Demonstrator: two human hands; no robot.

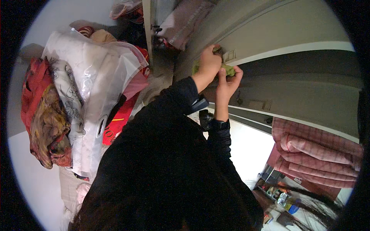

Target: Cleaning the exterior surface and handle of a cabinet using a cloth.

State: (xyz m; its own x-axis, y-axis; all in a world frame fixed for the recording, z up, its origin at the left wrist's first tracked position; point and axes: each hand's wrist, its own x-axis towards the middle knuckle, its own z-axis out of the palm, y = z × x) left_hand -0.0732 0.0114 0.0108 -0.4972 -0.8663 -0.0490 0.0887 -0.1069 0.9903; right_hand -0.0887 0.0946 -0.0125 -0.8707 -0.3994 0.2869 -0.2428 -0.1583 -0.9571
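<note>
Both of my hands are raised in front of grey-brown cabinet doors (303, 24). My left hand (208, 64) is curled with its back towards me, closed on a green cloth (229, 70). A bit of green also shows at the left of this hand. A small dark part sticks out by its fingers; I cannot tell whether it is cloth or a handle. My right hand (228, 83) is just below, pinching the cloth between thumb and fingers. A small metal fitting (230, 55) sits on the door edge beside the hands.
At left, a clear plastic bag (89, 66) holds white bedding, with patterned fabrics (49, 124) and a red bag (115, 127) beside it. Folded pink checked cloth (315, 153) hangs at lower right. Several small items (284, 199) lie beyond. A pale door edge (292, 53) crosses the upper right.
</note>
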